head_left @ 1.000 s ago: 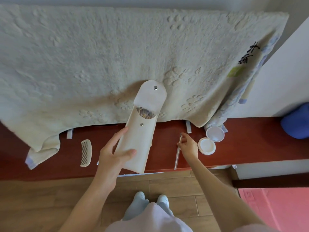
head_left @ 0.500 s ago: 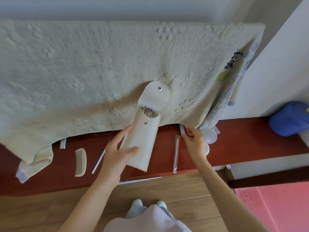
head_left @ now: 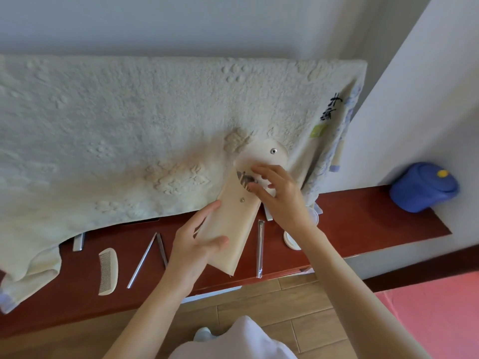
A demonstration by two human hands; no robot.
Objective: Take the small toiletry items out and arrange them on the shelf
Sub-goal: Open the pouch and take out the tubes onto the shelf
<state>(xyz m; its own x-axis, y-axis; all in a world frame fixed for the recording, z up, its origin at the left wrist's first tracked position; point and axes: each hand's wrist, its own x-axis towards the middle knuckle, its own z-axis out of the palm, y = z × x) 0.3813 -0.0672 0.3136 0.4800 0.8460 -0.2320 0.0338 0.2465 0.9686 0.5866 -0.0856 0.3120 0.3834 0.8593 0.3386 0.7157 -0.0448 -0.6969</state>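
Observation:
My left hand (head_left: pixel 197 244) grips a cream snap-flap pouch (head_left: pixel 233 229) by its lower half and holds it tilted above the dark red shelf (head_left: pixel 363 224). The flap is up, and dark and wooden items show in the mouth. My right hand (head_left: pixel 280 195) is at that mouth with fingers spread; whether it pinches anything I cannot tell. On the shelf lie a wooden comb (head_left: pixel 107 272), two thin metal tools (head_left: pixel 145 259) forming a V, a wrapped metal stick (head_left: pixel 260 248) and a small white jar lid (head_left: pixel 290 239).
A cream towel (head_left: pixel 129 141) hangs over the back of the shelf and hides part of it. A blue lidded container (head_left: pixel 425 187) sits at the shelf's right end against the white wall. Wooden floor and a pink mat (head_left: pixel 435 317) lie below.
My right hand let go of the wrapped stick on the shelf and rose to the pouch's mouth. The left hand tilted the pouch to the right. The view shifted left and up.

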